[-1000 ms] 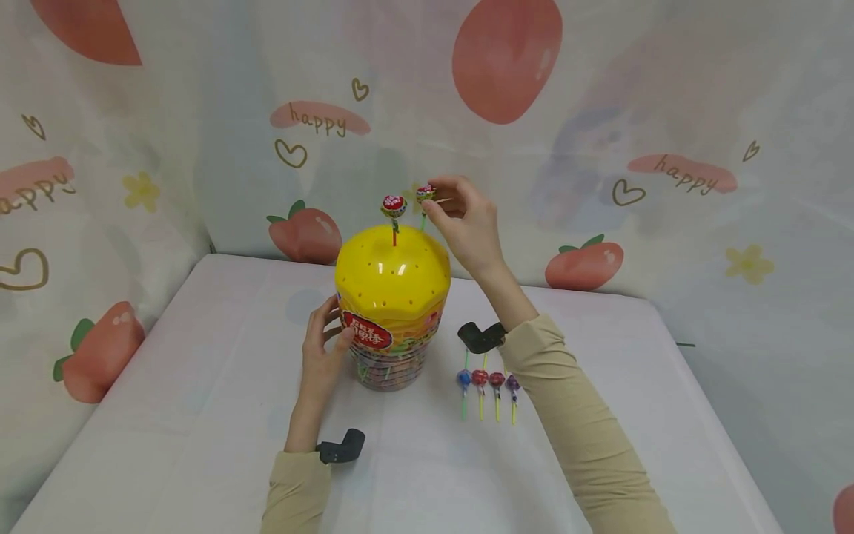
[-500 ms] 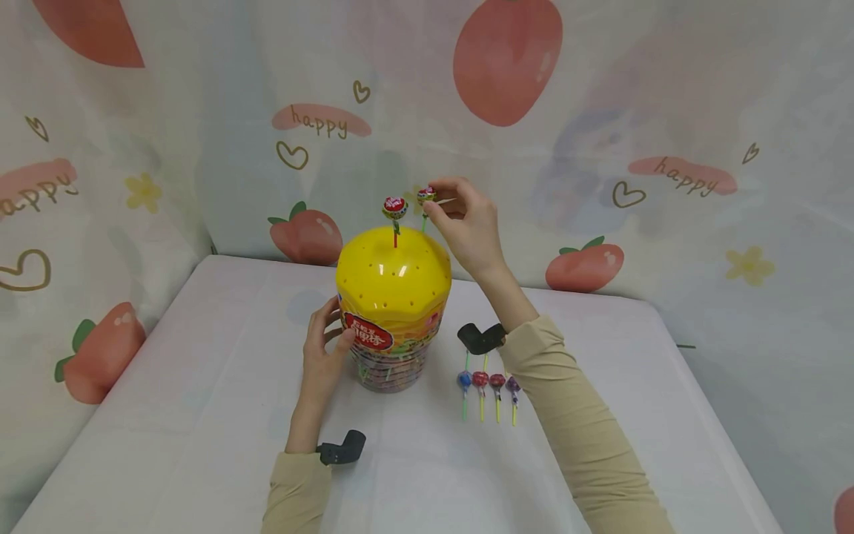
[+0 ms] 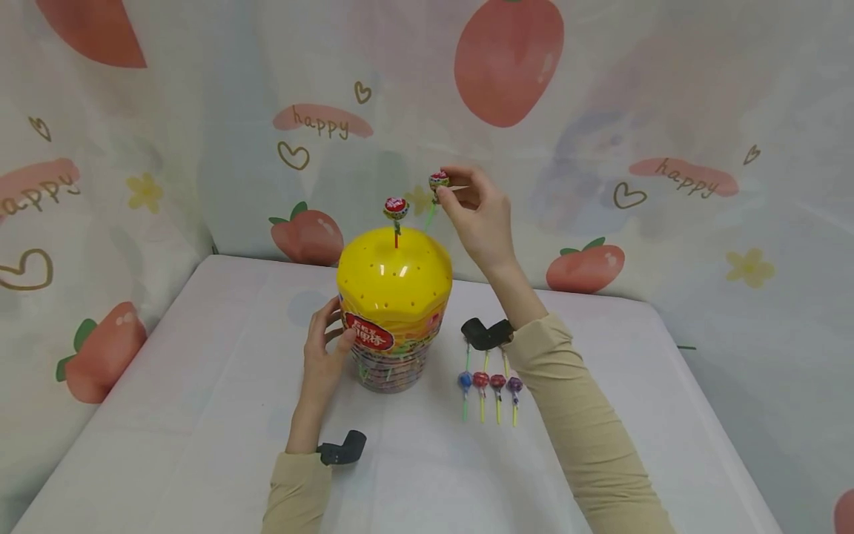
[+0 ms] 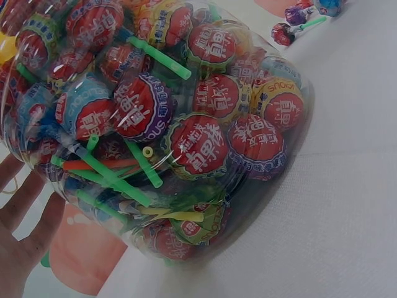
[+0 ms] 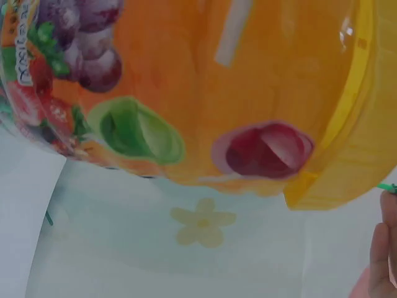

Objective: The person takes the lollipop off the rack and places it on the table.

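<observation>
My right hand [image 3: 482, 219] pinches a wrapped lollipop [image 3: 438, 180] between thumb and fingertips, just beneath its round head. Its green stick slants down toward the back edge of the yellow lid [image 3: 394, 285], overlapping it in the head view. Another lollipop [image 3: 396, 208] stands upright in the lid on a red stick, and small holes dot the lid around it. Spread fingers of my left hand [image 3: 325, 363] rest against the left side of the clear candy tub [image 3: 390, 374]. Through its wall, the left wrist view shows many packed lollipops [image 4: 198, 146].
Several loose lollipops [image 3: 481, 380] lie in a row on the white table [image 3: 220, 415], right of the tub. Black wrist cameras [image 3: 343, 448] sit on both wrists. A fruit-printed cloth backdrop [image 3: 427, 141] rises behind the table.
My right hand has moved up and slightly right with the lollipop, and the green stick now tilts. My left hand stays against the tub.
</observation>
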A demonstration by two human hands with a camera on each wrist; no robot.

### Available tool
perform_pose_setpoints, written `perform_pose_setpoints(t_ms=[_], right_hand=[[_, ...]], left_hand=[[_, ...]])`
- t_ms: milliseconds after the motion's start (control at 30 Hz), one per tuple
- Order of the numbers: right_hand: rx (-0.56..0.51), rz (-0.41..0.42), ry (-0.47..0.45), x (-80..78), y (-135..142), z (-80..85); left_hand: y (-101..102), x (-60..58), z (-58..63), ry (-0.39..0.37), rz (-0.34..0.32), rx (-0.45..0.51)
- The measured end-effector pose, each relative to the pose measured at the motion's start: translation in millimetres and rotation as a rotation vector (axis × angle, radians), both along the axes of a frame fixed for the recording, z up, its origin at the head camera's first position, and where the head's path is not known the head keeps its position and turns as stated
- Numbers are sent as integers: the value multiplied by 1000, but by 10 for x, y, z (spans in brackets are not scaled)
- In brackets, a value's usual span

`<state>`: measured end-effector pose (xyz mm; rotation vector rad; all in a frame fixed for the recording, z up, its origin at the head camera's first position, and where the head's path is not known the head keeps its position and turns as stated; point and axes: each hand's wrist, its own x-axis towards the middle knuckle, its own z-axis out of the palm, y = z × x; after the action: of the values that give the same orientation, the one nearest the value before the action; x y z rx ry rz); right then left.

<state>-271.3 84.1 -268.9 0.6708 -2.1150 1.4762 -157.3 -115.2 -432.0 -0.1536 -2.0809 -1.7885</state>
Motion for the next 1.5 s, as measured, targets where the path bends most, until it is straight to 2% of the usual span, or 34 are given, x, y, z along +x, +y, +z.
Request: perform_pose_setpoints(t_ms=[167, 533, 667, 967, 1267, 1500], right_hand=[[-32, 1, -3, 39, 36, 22], [-105, -29, 36, 156, 266, -81], [-136, -58, 46, 244, 369, -151], [-201, -86, -26, 495, 577, -321], [-148, -167, -36, 778, 833, -538], [-114, -209, -39, 925, 987, -754]], left_hand=[[-4, 8, 4, -11, 9, 0], [9, -12, -16, 28, 4, -2], [11, -12, -23, 25, 6, -4], [9, -10, -20, 15, 7, 2], [24, -13, -29, -5, 3, 2], [31, 2, -3, 0, 14, 0]])
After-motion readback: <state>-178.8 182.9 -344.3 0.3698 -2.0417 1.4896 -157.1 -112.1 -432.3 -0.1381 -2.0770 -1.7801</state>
